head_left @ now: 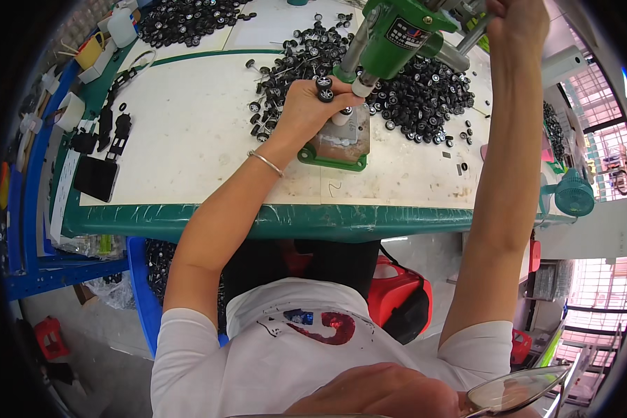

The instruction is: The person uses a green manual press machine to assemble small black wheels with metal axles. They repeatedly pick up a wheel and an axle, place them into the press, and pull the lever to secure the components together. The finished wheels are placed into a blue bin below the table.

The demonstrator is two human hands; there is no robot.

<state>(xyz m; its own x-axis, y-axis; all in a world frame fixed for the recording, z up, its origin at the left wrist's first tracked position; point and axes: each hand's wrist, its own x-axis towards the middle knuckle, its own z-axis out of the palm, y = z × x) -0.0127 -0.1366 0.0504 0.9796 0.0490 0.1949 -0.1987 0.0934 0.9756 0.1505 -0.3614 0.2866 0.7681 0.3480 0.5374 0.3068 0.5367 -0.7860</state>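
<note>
A green hand press (397,43) stands at the far middle of the table, its white-tipped ram (362,86) lowered toward its base plate (338,150). My left hand (306,108) is closed beside the ram, with small black toy wheels (324,90) with silver hubs in its fingers. Another wheel (346,111) sits on a white post (340,120) just below the fingertips. My right hand (519,31) is raised at the upper right, wrapped round the end of the press's metal lever (474,35). Part of that grip is cut off by the picture's edge.
Loose wheels (425,97) are heaped right of the press; wheels with axles (306,59) lie to its left. Another wheel pile (181,22) is at the far left. A dark phone-like slab (96,178) lies near the left edge. A small green fan (574,192) stands right.
</note>
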